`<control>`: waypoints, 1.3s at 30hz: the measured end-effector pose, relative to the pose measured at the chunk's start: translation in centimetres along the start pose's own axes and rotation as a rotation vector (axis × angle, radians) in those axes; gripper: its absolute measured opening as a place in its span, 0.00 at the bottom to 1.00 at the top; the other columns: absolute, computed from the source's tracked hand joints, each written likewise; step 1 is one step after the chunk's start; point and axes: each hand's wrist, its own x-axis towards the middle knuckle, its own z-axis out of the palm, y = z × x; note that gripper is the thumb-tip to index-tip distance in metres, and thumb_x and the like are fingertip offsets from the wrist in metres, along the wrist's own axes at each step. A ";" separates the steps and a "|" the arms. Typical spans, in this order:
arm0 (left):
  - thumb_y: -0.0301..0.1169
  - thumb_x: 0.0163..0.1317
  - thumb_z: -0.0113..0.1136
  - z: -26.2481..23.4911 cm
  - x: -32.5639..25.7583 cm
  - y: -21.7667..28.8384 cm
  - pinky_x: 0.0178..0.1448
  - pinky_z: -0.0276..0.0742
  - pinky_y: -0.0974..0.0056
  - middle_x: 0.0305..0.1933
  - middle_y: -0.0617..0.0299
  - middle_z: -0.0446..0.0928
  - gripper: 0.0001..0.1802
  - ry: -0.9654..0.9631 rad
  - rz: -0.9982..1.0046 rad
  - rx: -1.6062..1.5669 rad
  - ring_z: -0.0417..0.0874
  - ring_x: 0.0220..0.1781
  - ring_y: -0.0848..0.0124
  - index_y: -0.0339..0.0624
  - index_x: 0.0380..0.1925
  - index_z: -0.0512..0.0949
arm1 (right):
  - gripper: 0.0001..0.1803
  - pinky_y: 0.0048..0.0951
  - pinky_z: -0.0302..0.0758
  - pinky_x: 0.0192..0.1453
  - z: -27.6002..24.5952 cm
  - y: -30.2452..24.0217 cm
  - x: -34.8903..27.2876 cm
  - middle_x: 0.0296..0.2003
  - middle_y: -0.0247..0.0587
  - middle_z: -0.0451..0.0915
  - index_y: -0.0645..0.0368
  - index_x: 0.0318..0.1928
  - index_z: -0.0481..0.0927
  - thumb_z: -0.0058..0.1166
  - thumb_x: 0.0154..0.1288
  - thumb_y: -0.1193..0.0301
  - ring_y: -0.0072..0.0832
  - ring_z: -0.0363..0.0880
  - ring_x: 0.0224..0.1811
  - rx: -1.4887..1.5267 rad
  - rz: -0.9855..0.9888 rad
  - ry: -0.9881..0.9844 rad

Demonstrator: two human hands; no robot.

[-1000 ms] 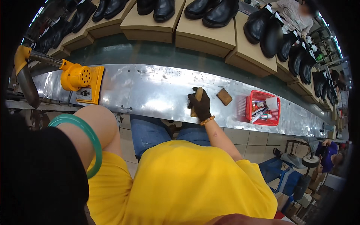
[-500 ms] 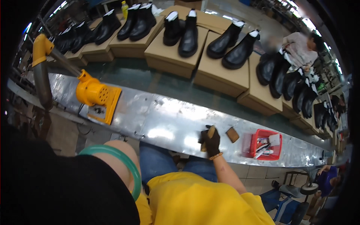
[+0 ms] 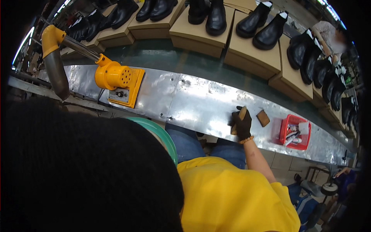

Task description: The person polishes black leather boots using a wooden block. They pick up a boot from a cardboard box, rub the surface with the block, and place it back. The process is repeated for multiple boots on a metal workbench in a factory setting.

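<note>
My right hand (image 3: 242,124), in a dark glove with a beaded bracelet at the wrist, is over the near side of the metal bench (image 3: 193,112). Its fingers are closed around a tan block-like piece (image 3: 242,113), whose exact kind I cannot make out. Just to the right of the hand lies a flat brown block (image 3: 263,118), apart from it. Further right stands a red plastic basket (image 3: 283,131) holding white tubes and other small items. My left hand does not show; a large black shape and a curved teal band (image 3: 156,133) cover the lower left.
A yellow machine (image 3: 116,79) with a bent pipe (image 3: 56,73) stands on the bench at the left. Behind the bench, black ankle boots (image 3: 216,19) stand in a row on brown cardboard boxes (image 3: 251,58). Another person (image 3: 328,34) is at the far right.
The whole view has shifted, so the bench, boots and basket sit further right and higher. The black shape covers more of the lower left. My right hand keeps its grip near the brown block.
</note>
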 end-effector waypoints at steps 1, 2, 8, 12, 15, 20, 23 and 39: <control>0.36 0.56 0.63 0.2 0.1 -0.1 0.59 0.65 0.63 0.55 0.63 0.71 0.25 -0.004 -0.008 0.001 0.71 0.55 0.71 0.44 0.54 0.72 | 0.18 0.26 0.75 0.22 0.0 -0.2 0.2 0.25 0.35 0.76 0.65 0.49 0.72 0.58 0.58 0.74 0.23 0.76 0.18 -0.017 0.001 -0.003; 0.36 0.56 0.63 0.1 0.2 -0.1 0.59 0.65 0.63 0.55 0.63 0.71 0.25 -0.003 -0.011 -0.002 0.71 0.55 0.71 0.44 0.54 0.71 | 0.19 0.26 0.75 0.22 -0.1 0.0 0.4 0.25 0.35 0.76 0.65 0.49 0.71 0.58 0.58 0.74 0.23 0.76 0.18 -0.065 -0.023 0.001; 0.37 0.56 0.62 0.4 0.7 -0.8 0.59 0.64 0.62 0.55 0.63 0.71 0.25 -0.003 0.006 -0.056 0.71 0.55 0.71 0.45 0.55 0.71 | 0.19 0.25 0.76 0.22 -0.1 0.1 0.4 0.25 0.35 0.75 0.65 0.48 0.71 0.60 0.57 0.75 0.23 0.76 0.18 -0.032 0.025 -0.001; 0.38 0.57 0.61 1.2 0.8 -0.8 0.59 0.64 0.61 0.56 0.64 0.70 0.25 -0.012 0.005 -0.087 0.71 0.56 0.71 0.45 0.55 0.71 | 0.19 0.25 0.75 0.22 0.2 0.1 0.2 0.25 0.35 0.75 0.65 0.49 0.71 0.59 0.57 0.75 0.23 0.76 0.18 0.003 0.026 -0.005; 0.38 0.57 0.61 1.8 0.3 -1.1 0.59 0.64 0.61 0.56 0.64 0.70 0.25 -0.007 -0.018 -0.113 0.71 0.56 0.71 0.46 0.55 0.71 | 0.19 0.25 0.75 0.22 -0.3 0.3 0.2 0.25 0.35 0.75 0.64 0.49 0.72 0.60 0.57 0.75 0.23 0.76 0.18 -0.021 0.007 -0.004; 0.39 0.57 0.60 2.2 0.6 -1.3 0.60 0.64 0.60 0.56 0.64 0.70 0.25 0.002 -0.017 -0.138 0.71 0.56 0.70 0.47 0.55 0.71 | 0.19 0.24 0.76 0.25 -0.2 1.4 0.0 0.25 0.35 0.77 0.63 0.49 0.73 0.61 0.57 0.74 0.23 0.77 0.20 -0.007 0.011 -0.013; 0.39 0.57 0.60 2.6 0.9 -1.5 0.60 0.64 0.60 0.57 0.64 0.70 0.26 -0.007 -0.017 -0.152 0.70 0.56 0.70 0.47 0.56 0.71 | 0.19 0.26 0.76 0.25 0.0 0.4 0.2 0.25 0.33 0.76 0.63 0.50 0.72 0.59 0.57 0.76 0.23 0.76 0.19 -0.104 -0.010 0.006; 0.42 0.59 0.58 9.1 -0.7 0.8 0.60 0.63 0.57 0.58 0.65 0.69 0.26 -0.088 -0.134 -0.247 0.70 0.58 0.69 0.49 0.57 0.70 | 0.21 0.24 0.73 0.23 -4.9 0.3 -0.8 0.23 0.33 0.75 0.63 0.49 0.72 0.63 0.56 0.70 0.21 0.74 0.18 -0.002 -0.021 0.017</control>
